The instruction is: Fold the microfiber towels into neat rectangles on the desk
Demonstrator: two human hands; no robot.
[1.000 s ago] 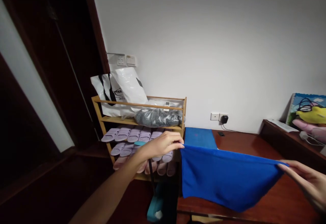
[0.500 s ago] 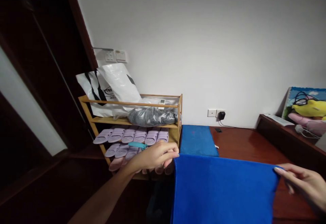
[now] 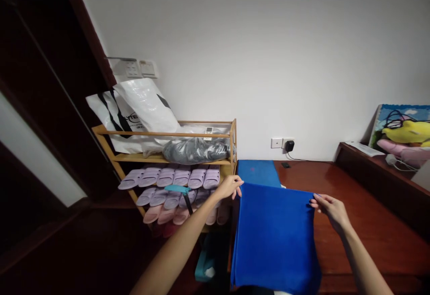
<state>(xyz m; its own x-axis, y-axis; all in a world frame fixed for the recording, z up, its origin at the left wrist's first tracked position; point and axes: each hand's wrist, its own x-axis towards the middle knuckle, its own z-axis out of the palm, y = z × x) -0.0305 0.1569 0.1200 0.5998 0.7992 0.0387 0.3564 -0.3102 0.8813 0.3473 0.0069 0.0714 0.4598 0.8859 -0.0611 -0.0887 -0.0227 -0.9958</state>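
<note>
A bright blue cloth (image 3: 275,237) hangs stretched between my two hands over the near left part of the wooden desk. My left hand (image 3: 230,186) pinches its upper left corner. At the upper right corner, the fingers of my right hand (image 3: 329,207) are closed on the fabric. Layered edges show along the cloth's left side, so it looks folded. Just behind it, a second blue cloth (image 3: 258,172) lies flat on the desk against the wall, partly covered from view by the held one.
Left of the desk (image 3: 352,223) stands a wooden shoe rack (image 3: 188,161) with lilac and pink slippers, white bags and a plastic-wrapped dark bundle. A teal long-handled dustpan (image 3: 203,263) is by it. A black plug (image 3: 289,146) sits in the wall socket. Plush toys (image 3: 408,134) lie on the right ledge.
Both hands have moved farther out with the cloth, toward the flat one by the wall, covering more of it. My right hand has come leftward, nearer my left. The view has shifted slightly.
</note>
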